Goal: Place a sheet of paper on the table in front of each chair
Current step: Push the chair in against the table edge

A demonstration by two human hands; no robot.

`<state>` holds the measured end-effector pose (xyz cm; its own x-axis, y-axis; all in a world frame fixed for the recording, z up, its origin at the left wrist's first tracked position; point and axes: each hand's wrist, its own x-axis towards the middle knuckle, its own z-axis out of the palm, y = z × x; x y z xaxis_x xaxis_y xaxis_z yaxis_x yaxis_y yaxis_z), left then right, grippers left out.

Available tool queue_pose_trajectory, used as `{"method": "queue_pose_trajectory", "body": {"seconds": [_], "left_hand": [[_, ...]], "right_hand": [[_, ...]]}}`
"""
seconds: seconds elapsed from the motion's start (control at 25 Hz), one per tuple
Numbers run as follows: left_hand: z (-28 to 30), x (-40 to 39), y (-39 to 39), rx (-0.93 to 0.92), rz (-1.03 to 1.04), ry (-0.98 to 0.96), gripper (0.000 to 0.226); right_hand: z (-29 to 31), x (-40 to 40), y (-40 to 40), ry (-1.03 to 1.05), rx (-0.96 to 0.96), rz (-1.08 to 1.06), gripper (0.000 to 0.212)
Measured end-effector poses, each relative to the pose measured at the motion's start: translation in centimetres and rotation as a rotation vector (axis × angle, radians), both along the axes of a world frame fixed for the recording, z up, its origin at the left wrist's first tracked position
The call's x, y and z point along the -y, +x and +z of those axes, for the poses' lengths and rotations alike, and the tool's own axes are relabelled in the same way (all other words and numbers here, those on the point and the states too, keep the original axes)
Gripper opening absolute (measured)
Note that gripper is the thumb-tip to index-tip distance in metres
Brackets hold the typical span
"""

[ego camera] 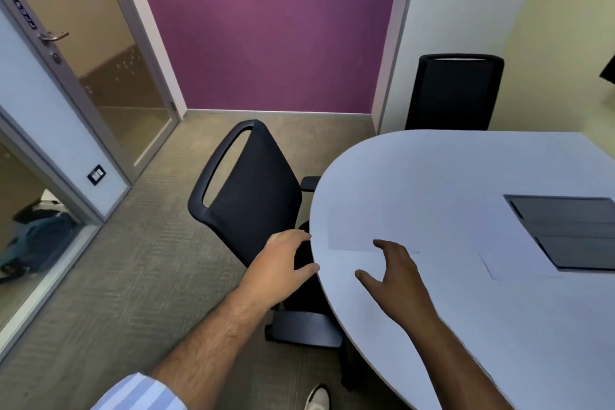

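Reaching over the rounded end of the pale bench (482,326) with both hands, the left hand (283,268) hovering at the rim beside the near chair (253,196), fingers spread and holding nothing, thumb just at the edge. Spreading the right hand (396,271) low over the surface, fingers splayed and empty, one fingertip at or just above the near edge of a white sheet (362,226); contact too faint to tell. Lying flat in front of that near chair, the sheet barely showing against the similarly pale top, only thin edge lines marking it. Resting further right, more paper (519,256) close against a dark recessed panel (572,230) let into the bench; one sheet or several, hard to say. Standing at the far end, a second chair (454,93) with no sheet clearly visible before it. Judging the step in hand as squaring the near sheet to its chair: pressing lightly with flat fingertips and sliding rather than pinching, since thin paper on a smooth, hard laminate top will be skating easily and creasing if nipped. Keeping the sheet clear of the curved rim, so as not to be tipping off. Contrasting around it: matte black chair backs, with a looped handle opening on the near one, and ribbed grey-brown carpet (133,276).
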<state>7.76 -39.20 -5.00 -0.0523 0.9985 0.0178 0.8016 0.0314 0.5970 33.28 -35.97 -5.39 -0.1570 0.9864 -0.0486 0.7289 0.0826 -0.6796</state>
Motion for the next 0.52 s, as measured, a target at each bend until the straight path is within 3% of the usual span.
{"method": "queue_pose_trajectory", "body": {"seconds": [0.28,0.52], "left_hand": [[5.7,-10.0,-8.4,-0.149,-0.052,-0.001,0.07],[8.6,-16.3,-15.3,-0.204,-0.031,0.087,0.07]], "right_hand": [[1.6,-10.5,-8.4,0.035,-0.087,0.039,0.072],[5.7,-16.8,-15.7,0.17,0.081,0.138,0.073]]}}
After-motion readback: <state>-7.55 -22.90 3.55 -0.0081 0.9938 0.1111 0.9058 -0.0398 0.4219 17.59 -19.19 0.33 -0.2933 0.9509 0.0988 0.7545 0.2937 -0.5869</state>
